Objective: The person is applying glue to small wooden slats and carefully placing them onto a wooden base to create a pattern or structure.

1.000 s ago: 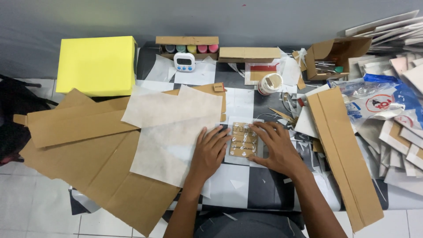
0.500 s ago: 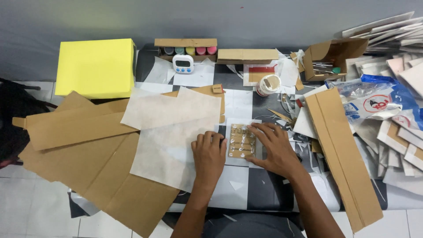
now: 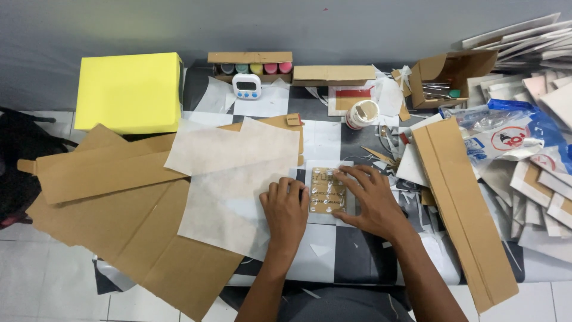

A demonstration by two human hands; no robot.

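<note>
Flanking a small brown card [image 3: 326, 189], left hand [image 3: 286, 210] and right hand [image 3: 370, 201]; both grips flat, apart; card's surface detail unreadable.

Items counted on the desk [image 3: 357, 262]: one yellow box [image 3: 128, 90]; one white digital timer [image 3: 246, 86]; one small brown card piece [image 3: 326, 189]; one roll of tape [image 3: 361, 113]; one long folded cardboard strip [image 3: 462, 209]; two hands, left hand [image 3: 286, 211] and right hand [image 3: 369, 197]; two pale paper sheets [image 3: 238, 179].
</note>
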